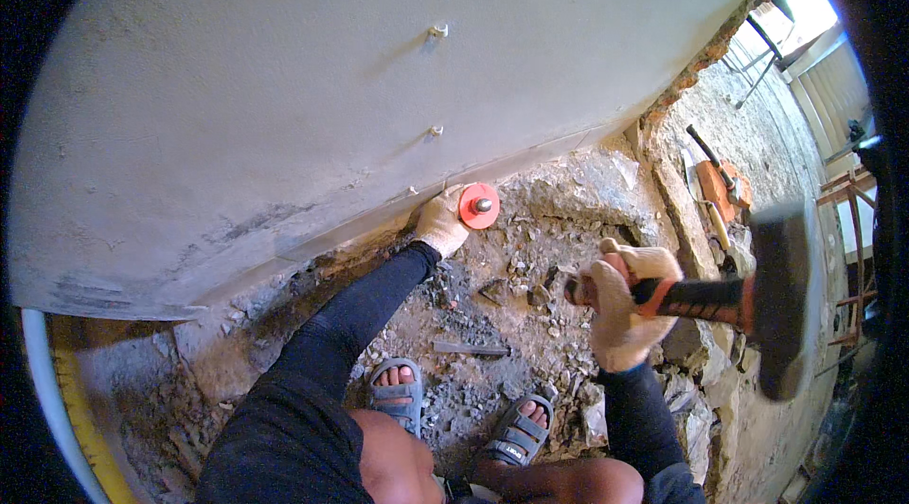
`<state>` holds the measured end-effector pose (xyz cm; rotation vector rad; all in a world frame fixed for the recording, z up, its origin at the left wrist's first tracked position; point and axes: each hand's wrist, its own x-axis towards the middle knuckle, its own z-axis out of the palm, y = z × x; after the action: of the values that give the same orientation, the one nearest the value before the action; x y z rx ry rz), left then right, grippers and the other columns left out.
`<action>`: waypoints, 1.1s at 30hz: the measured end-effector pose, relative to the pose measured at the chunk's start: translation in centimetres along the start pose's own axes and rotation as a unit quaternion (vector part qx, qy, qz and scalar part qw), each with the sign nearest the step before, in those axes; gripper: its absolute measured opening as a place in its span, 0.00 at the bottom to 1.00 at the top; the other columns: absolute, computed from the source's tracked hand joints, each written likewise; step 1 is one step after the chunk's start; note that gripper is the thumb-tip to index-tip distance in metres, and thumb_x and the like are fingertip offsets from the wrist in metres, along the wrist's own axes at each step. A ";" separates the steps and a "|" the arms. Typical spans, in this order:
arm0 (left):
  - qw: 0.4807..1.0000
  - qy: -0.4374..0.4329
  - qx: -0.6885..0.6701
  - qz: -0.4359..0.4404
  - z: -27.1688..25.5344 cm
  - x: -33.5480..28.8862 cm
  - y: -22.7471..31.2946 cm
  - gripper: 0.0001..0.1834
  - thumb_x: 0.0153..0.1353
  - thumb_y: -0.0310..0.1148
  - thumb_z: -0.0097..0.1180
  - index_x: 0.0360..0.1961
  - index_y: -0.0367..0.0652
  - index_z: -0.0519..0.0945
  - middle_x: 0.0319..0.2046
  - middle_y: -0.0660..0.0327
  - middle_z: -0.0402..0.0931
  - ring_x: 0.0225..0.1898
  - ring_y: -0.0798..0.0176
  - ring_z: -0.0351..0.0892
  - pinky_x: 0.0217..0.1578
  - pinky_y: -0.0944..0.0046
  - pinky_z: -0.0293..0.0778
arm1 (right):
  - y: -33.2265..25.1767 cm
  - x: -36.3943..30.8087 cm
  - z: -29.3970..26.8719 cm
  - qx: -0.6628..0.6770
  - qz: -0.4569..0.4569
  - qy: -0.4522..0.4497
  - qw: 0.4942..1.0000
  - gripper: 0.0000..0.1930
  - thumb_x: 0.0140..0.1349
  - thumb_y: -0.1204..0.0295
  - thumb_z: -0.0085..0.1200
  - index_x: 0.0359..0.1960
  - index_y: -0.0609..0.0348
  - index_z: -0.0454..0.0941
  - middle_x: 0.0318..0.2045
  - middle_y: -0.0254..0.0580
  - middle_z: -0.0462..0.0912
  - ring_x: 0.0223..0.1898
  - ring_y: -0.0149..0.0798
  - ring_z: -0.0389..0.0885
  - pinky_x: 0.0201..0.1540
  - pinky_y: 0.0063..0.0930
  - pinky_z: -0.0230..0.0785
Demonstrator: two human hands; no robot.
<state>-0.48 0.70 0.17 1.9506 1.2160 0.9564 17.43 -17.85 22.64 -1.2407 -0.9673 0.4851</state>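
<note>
My left hand [443,225], in a pale work glove, is closed around a chisel with a round red hand guard [470,211]. The chisel's metal striking end shows at the middle of the guard; its shaft and tip are hidden below. It stands close to the foot of the wall. Gripped in my gloved right hand [629,305] is a sledgehammer [784,300] with a black and orange handle. Its heavy dark head, a little smeared by motion, is raised to the right, apart from the chisel. A loose flat metal bar [471,349] lies on the rubble between my hands and my feet.
A grey plastered wall [284,78] with two small pegs rises ahead. Broken stone and rubble [559,220] cover the ground around my sandalled feet. To the right, past a raised broken edge [677,210], lie an orange tool [724,187] and a wooden-handled tool [717,225].
</note>
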 end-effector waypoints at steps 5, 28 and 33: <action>0.999 -0.023 -0.024 0.018 0.0 0.3 -0.4 0.21 0.62 0.35 0.69 0.57 0.47 0.84 0.53 0.53 0.86 0.56 0.50 0.86 0.57 0.55 0.80 | 10.3 -3.3 1.0 -0.261 0.107 -0.248 0.927 0.08 0.60 0.72 0.68 0.32 0.59 0.79 0.22 0.34 0.81 0.21 0.27 0.78 0.25 0.30 0.72; 0.999 -0.019 -0.041 -0.021 0.1 0.4 -0.7 0.18 0.64 0.25 0.64 0.56 0.41 0.84 0.50 0.54 0.89 0.54 0.58 0.87 0.57 0.59 0.80 | 11.2 -4.9 0.1 -0.289 0.312 -0.226 0.877 0.13 0.56 0.67 0.71 0.28 0.59 0.77 0.22 0.34 0.77 0.28 0.29 0.76 0.36 0.32 0.73; 0.999 -0.019 0.034 -0.004 0.1 0.4 -1.0 0.23 0.60 0.37 0.71 0.56 0.47 0.84 0.51 0.51 0.87 0.54 0.48 0.86 0.54 0.53 0.81 | 2.6 -0.4 -0.7 -0.137 0.140 -0.121 0.973 0.09 0.59 0.76 0.70 0.30 0.57 0.79 0.24 0.29 0.79 0.27 0.25 0.76 0.31 0.25 0.71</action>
<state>-0.77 1.40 -0.63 2.0059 1.2491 0.8808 18.29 -17.80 20.09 -1.6051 -1.0951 0.7562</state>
